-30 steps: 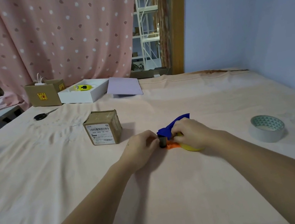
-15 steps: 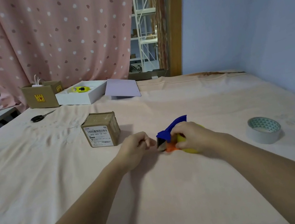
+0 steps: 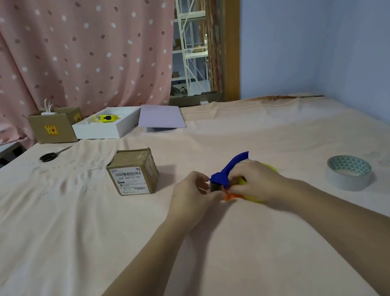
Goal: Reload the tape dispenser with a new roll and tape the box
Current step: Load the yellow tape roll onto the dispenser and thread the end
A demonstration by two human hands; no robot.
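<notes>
My right hand (image 3: 252,180) grips the blue-handled yellow tape dispenser (image 3: 233,167); my left hand (image 3: 192,198) pinches its near-left end.

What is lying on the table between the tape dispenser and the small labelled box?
Nothing visible. The tape dispenser is gripped by the right hand, with the left hand at its front end. Only bare cloth lies before the labelled box.

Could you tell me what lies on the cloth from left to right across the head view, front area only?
Scissors → labelled box → left hand → tape dispenser, gripped by the right hand → tape roll.
</notes>
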